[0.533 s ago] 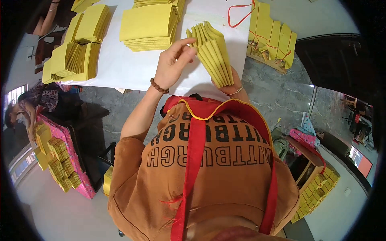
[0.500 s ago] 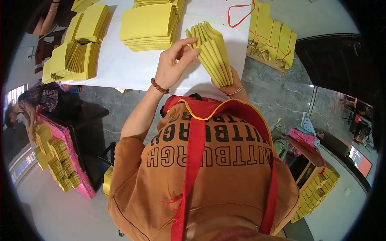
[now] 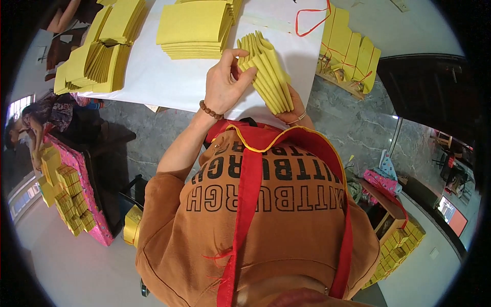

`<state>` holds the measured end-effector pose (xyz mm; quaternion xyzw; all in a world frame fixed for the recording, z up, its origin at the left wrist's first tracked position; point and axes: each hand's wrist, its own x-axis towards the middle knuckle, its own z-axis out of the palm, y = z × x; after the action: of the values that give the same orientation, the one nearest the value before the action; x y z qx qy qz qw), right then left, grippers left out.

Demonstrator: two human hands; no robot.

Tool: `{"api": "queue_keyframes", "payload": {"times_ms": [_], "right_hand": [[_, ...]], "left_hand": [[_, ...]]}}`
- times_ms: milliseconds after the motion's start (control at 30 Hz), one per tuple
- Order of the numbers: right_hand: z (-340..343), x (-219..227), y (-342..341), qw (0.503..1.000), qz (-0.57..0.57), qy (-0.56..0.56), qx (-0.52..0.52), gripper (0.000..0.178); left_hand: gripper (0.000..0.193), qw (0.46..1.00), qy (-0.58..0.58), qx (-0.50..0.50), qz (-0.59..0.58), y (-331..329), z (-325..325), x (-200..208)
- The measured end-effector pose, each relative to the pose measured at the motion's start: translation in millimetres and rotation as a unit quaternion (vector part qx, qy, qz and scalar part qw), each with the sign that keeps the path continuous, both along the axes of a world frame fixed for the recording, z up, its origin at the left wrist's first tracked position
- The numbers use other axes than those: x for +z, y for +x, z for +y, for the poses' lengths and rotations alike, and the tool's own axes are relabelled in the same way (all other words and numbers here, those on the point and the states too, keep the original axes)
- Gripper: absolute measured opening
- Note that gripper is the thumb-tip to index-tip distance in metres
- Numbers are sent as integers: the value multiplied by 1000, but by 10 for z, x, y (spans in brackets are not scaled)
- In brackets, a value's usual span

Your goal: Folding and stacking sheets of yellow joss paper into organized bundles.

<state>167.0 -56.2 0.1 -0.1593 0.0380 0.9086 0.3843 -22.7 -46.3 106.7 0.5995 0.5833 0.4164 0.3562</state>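
Note:
A bundle of folded yellow paper (image 3: 268, 77) is held upright in front of me, its folds fanned apart at the top. My right hand (image 3: 295, 106) grips its lower right side, with most of the fingers hidden behind the paper. At the upper left edge, the thumb and index finger of my left hand (image 3: 225, 84) close on the folds; the other fingers are curled and partly hidden. Both hands are over the near edge of the white-covered table (image 3: 189, 84).
Stacks of yellow paper lie on the table, one in the middle (image 3: 192, 30) and another at left (image 3: 97, 66). A red cord loop (image 3: 310, 23) is at the far right. Tied yellow bundles (image 3: 348, 56) stand beyond the table's right edge. At far left, a person (image 3: 38, 120) reaches over a pink-covered table (image 3: 97, 204).
My left hand has moved slightly right, its thumb and index finger now closer on the folds. The right hand keeps its hold, and the whole view has shifted a little.

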Motion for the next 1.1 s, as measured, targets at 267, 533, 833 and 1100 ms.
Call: {"api": "queue_keyframes", "payload": {"times_ms": [267, 533, 833, 1100], "right_hand": [[-19, 92, -112, 992, -124, -20, 27, 41], [15, 154, -902, 885, -394, 240, 60, 43], [221, -165, -1545, 830, -458, 294, 126, 38], [360, -271, -1481, 608, -624, 480, 103, 34]], "left_hand": [[40, 989, -42, 33, -140, -233, -333, -127], [43, 867, -205, 299, -342, -755, -833, -581], [39, 909, -180, 312, -210, -1744, -400, -1052], [36, 952, -141, 256, -96, -1708, -409, -946]]}}
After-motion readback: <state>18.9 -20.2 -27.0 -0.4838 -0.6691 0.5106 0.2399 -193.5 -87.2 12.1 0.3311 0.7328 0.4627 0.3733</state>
